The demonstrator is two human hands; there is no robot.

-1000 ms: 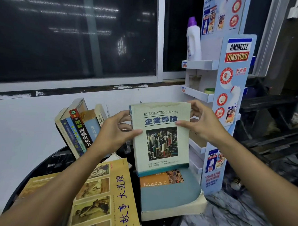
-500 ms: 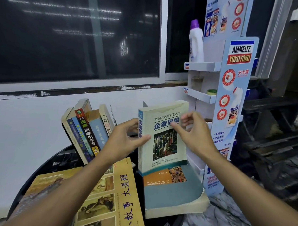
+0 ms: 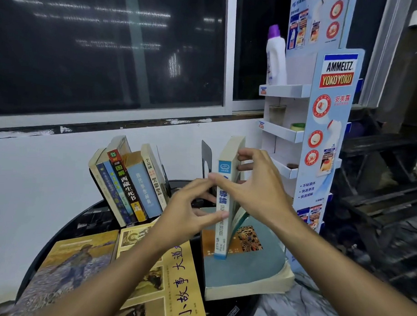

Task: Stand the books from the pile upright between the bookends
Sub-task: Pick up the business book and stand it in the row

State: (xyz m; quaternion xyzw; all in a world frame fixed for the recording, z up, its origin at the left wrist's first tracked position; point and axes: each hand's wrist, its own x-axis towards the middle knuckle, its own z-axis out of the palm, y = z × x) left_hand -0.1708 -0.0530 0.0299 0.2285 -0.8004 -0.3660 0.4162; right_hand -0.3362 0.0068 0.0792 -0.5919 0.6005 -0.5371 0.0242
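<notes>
I hold a pale business textbook (image 3: 222, 229) upright, spine toward me, its lower edge resting on a thick grey-blue book (image 3: 248, 265) that lies flat. My left hand (image 3: 186, 211) pinches the spine from the left. My right hand (image 3: 256, 190) grips the top and cover side from the right. Just behind stands a dark metal bookend (image 3: 206, 157). To the left, several books (image 3: 128, 183) lean upright against another thin bookend (image 3: 163, 170). A yellow book (image 3: 174, 282) and a painting-cover book (image 3: 68, 271) lie flat in front.
Everything sits on a round black table (image 3: 92, 215) against a white wall below a dark window. A cardboard display rack (image 3: 321, 138) with a white bottle (image 3: 276, 56) stands close on the right. Dark wooden furniture fills the far right.
The textbook has turned from cover-facing to spine-facing and stands upright. My right hand shifted from its right edge to its top and side; my left hand now pinches the spine.
</notes>
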